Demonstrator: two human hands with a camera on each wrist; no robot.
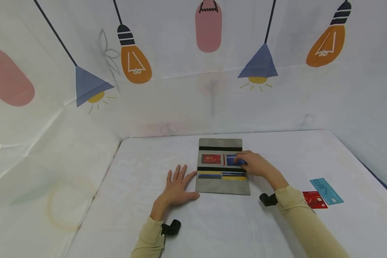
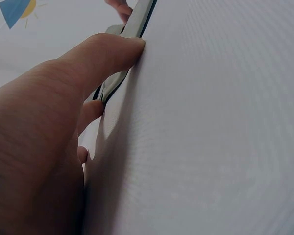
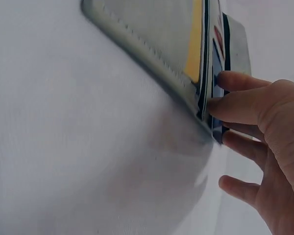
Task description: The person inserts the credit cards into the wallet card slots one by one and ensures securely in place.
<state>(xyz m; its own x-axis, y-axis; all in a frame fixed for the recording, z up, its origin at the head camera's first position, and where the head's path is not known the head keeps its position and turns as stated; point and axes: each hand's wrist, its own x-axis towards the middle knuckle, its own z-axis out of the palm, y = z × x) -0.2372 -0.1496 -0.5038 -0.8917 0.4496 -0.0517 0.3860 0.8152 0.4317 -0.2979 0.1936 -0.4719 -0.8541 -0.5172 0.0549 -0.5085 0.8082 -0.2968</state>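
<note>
The right hand point(image 1: 257, 165) pinched the edge of a blue rectangular plastic card point(image 1: 230, 161) at a pocket of a grey, leather-like folding wallet point(image 1: 224, 186); the left hand point(image 1: 176, 191), fingers spread, touched the wallet's left edge. A slanted pull or push could have bent the card, and light bracing could have let the wallet slide. It lay unfolded on the white-covered table point(image 1: 125, 172), black-banded, showing a red "VIP" card point(image 1: 211, 159).
</note>
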